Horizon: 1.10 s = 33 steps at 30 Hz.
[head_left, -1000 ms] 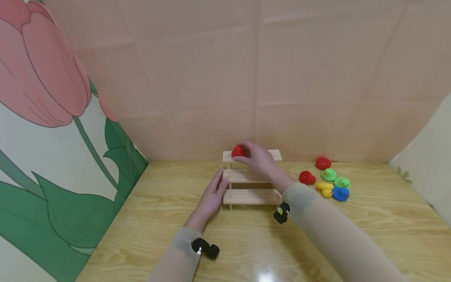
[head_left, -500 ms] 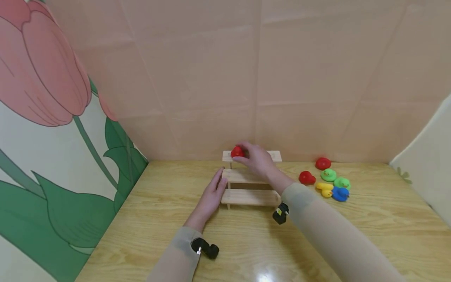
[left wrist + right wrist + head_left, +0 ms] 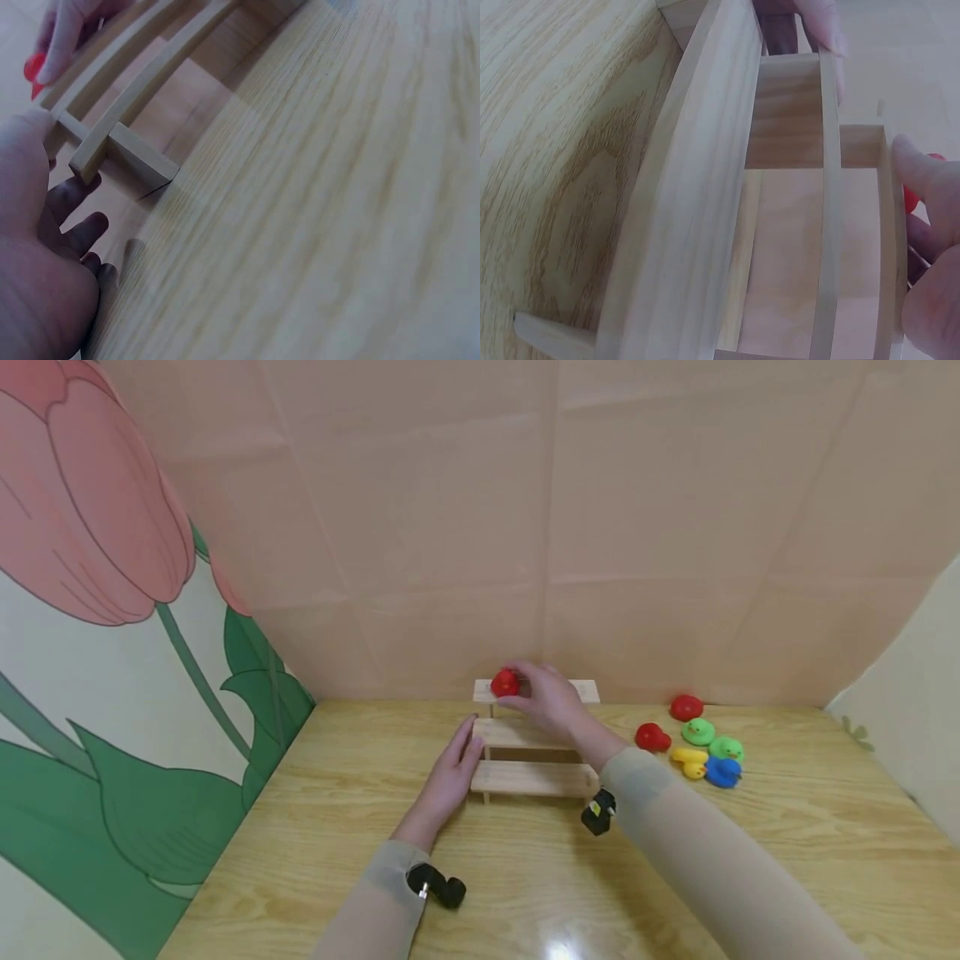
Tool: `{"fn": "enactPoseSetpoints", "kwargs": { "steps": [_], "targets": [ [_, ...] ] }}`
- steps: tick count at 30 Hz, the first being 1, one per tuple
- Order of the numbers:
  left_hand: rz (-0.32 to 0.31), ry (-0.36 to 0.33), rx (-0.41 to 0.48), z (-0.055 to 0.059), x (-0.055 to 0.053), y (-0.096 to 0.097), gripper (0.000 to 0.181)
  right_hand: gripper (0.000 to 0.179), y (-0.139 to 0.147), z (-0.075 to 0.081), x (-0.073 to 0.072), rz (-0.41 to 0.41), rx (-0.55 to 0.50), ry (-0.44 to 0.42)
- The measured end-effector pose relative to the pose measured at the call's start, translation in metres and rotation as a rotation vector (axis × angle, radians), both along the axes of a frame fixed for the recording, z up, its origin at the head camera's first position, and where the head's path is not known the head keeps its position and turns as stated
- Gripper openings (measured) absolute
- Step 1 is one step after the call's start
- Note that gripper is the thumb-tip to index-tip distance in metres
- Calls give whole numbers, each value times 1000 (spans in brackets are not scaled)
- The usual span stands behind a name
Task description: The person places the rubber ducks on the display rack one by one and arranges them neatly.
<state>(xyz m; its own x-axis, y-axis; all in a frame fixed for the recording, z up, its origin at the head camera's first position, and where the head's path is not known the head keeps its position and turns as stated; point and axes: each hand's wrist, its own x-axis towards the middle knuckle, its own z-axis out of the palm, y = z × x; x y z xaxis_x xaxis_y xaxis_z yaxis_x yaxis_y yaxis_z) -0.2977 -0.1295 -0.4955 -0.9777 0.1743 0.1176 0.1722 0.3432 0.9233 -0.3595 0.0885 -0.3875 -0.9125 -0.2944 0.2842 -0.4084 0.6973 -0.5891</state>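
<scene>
Near the top shelf's left edge (image 3: 478,692), right hand (image 3: 553,700) holds red toy (image 3: 504,683).

The tulip mural (image 3: 112,502) and toy ducks (image 3: 698,732) suggest a playroom.

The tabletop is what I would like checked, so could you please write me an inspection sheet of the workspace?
Surface: wood-grained tabletop, light glare at the near edge.
Job's things: three-tier wooden stand, upright; red toy at the left part of its top tier.
Clutter: right of the stand, two more red toys, two green ducks, a yellow duck and a blue duck.
Hands: left hand touches the stand's left end; right hand holds the red toy.
Cables: nothing seen.
Surroundings: tan sheet behind, tulip mural left, pale wall right.
</scene>
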Motion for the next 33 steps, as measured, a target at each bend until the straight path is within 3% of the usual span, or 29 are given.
{"fn": "enactPoseSetpoints", "kwargs": {
  "steps": [23, 33],
  "targets": [
    [-16, -1, 24, 2, 2, 1, 67, 59, 2, -1, 0, -14, 3, 26],
    [-24, -5, 21, 1, -1, 0, 68, 65, 2, -2, -1, -12, -9, 13]
  ]
}}
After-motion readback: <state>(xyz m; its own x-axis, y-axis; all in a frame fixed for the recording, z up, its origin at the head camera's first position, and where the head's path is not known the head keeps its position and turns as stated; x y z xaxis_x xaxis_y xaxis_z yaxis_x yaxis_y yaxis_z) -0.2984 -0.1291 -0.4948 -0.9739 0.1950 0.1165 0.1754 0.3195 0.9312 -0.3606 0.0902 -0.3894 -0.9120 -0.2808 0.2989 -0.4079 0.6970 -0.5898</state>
